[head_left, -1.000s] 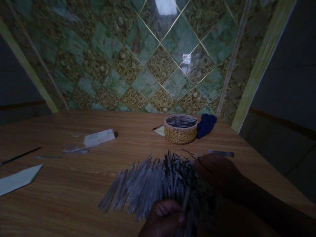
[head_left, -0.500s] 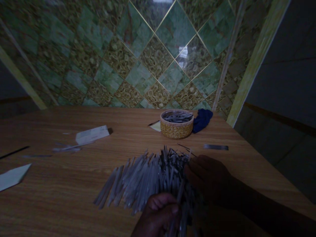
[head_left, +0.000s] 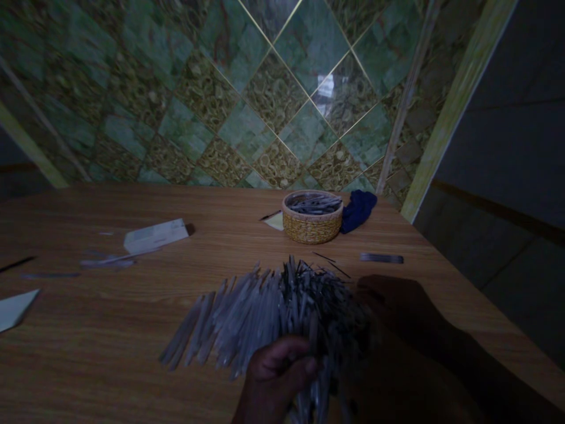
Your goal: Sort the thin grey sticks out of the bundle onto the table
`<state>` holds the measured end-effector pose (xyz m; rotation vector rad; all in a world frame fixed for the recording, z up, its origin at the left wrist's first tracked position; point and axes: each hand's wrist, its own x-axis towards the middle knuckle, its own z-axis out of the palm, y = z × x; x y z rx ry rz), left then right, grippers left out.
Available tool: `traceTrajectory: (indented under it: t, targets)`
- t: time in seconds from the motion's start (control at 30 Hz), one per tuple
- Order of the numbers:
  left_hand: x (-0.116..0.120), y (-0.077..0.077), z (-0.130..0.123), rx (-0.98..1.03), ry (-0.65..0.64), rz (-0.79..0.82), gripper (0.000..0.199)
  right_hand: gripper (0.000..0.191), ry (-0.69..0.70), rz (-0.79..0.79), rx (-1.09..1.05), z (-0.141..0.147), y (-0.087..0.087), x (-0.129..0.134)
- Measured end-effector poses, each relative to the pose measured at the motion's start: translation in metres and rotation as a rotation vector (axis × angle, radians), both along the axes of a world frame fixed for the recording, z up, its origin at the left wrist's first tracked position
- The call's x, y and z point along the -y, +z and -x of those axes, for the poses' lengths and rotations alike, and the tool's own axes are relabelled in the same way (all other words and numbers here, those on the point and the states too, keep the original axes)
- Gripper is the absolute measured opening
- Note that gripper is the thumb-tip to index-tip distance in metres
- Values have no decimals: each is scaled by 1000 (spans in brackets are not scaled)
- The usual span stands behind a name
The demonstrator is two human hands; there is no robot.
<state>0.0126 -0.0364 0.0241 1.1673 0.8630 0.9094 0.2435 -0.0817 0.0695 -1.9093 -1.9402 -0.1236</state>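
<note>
A large fanned pile of slim, clear plastic strips [head_left: 247, 321], several with dark ends, lies on the table in front of me. My left hand [head_left: 282, 374] is closed at the pile's near side, thumb and fingers pinched on a slim plastic strip [head_left: 313, 333]. Just right of the pile is my right hand [head_left: 395, 303], in deep shadow. Its fingers are too dark to make out, and whether it touches the strips is unclear. Two thin dark sticks [head_left: 339, 270] lie behind the pile.
Farther back stands a round woven basket [head_left: 312, 228] full of similar strips, beside a dark blue cloth [head_left: 359, 209]. A small bundle [head_left: 382, 258] lies at right. On the left are a white box [head_left: 156, 235], loose strips [head_left: 108, 260] and pale paper [head_left: 17, 307]. A tiled wall [head_left: 273, 88] rises behind.
My right hand has moved right, off the strips' right side, uncovering more of them. My left hand keeps its pinch. The whole view has shifted slightly.
</note>
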Motion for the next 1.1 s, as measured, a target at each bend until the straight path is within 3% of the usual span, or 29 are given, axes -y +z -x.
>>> traceTrajectory:
  t: [0.1, 0.17, 0.33, 0.53, 0.8, 0.97, 1.1]
  targets:
    - [1, 3, -1, 24, -20, 22, 26, 24, -67, 315, -113, -14, -18, -3]
    - [2, 3, -2, 41, -30, 32, 27, 27, -77, 438, -126, -20, -32, -3]
    - [2, -1, -2, 57, -39, 64, 28, 31, -115, 492, -138, -21, -53, -2]
    - [-3, -2, -3, 74, -37, 142, 28, 30, -17, 420, -286, -14, -51, 1]
    - [-6, -2, -2, 174, -40, 295, 25, 25, 2, 323, -523, -15, -47, 4]
    - [-7, -1, -2, 208, -65, 344, 22, 13, 1, 224, -776, -6, -34, 1]
    - [-6, 0, -2, 212, -63, 341, 21, 8, 93, 151, -1116, 13, -29, -7]
